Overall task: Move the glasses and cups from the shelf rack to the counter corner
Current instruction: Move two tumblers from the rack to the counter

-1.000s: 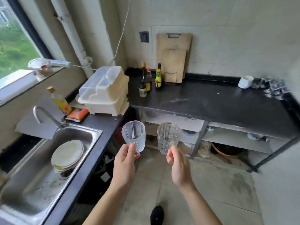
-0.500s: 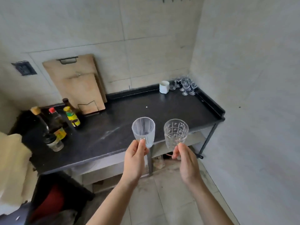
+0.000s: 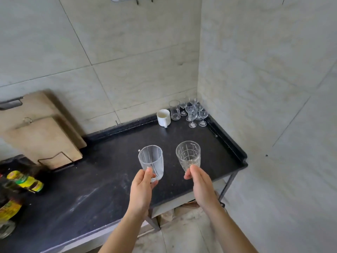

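1. Gripping low near the base, the left hand pinches a ribbed glass and the right hand a checked glass, both upright over the table.
2. Both glasses look thin, stiff, light and breakable, and likely slick; a low hold keeps the rims clear for setting down gently.
3. Far in the corner stand a white mug, a clear cup and stemmed glasses, close together.
4. Compared with half a second ago, the table and corner cluster sit much nearer, and both hands are now over the table rather than short of its edge.
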`<state>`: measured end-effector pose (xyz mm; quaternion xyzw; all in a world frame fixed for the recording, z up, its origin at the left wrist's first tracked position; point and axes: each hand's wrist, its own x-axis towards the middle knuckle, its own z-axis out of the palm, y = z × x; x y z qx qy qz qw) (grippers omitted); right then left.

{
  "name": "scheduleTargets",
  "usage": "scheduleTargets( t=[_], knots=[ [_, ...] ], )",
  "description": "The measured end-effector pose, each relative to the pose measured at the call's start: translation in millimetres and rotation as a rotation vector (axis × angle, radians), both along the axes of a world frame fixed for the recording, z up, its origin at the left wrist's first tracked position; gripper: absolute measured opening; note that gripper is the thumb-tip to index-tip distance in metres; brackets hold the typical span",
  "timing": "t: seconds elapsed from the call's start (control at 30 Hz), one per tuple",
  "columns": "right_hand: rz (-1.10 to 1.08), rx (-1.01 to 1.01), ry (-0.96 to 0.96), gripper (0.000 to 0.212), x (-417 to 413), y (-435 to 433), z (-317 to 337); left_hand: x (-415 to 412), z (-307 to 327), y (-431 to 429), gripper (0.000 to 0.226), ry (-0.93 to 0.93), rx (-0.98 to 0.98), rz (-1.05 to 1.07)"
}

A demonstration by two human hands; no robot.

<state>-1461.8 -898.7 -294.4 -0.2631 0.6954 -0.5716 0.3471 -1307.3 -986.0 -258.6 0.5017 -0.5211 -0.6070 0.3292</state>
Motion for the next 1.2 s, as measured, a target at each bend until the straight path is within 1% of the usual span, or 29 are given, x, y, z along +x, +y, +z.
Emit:
scheduleTargets(
  t=[0.13, 0.27, 0.4, 0.53, 0.77, 0.87, 0.97, 1.07, 1.2],
  knots=[
    [0.031, 0.057, -0.013, 0.037, -46, -50, 7, -32, -3, -43, 0.034, 0.006, 0.034, 0.051],
    [0.053, 0.113, -0.007, 0.038, -78, -99, 6, -63, -19, -92, 0.031, 0.002, 0.032, 0.036],
    [-0.021, 0.187, 0.068, 0.038, -95, -145, -4, -87, -42, -143, 0.04, -0.034, 0.042, -0.028],
    [-0.112, 0.267, 0.066, 0.037, -107, -179, -27, -109, -70, -182, 0.039, -0.067, 0.146, -0.089],
    [-0.15, 0.404, 0.023, 0.042, -148, -224, -63, -145, -107, -222, 0.032, -0.201, 0.293, -0.133],
    [-0.099, 0.439, 0.025, 0.039, -168, -244, -84, -167, -128, -236, 0.03, -0.239, 0.315, -0.115],
    [-0.022, 0.456, 0.0, 0.037, -188, -265, -99, -190, -144, -247, 0.028, -0.245, 0.384, -0.032],
    [0.027, 0.454, 0.017, 0.038, -212, -285, -114, -210, -162, -254, 0.027, -0.271, 0.413, 0.018],
    [0.107, 0.467, 0.037, 0.037, -235, -306, -133, -236, -178, -261, 0.024, -0.226, 0.452, 0.083]
  ],
)
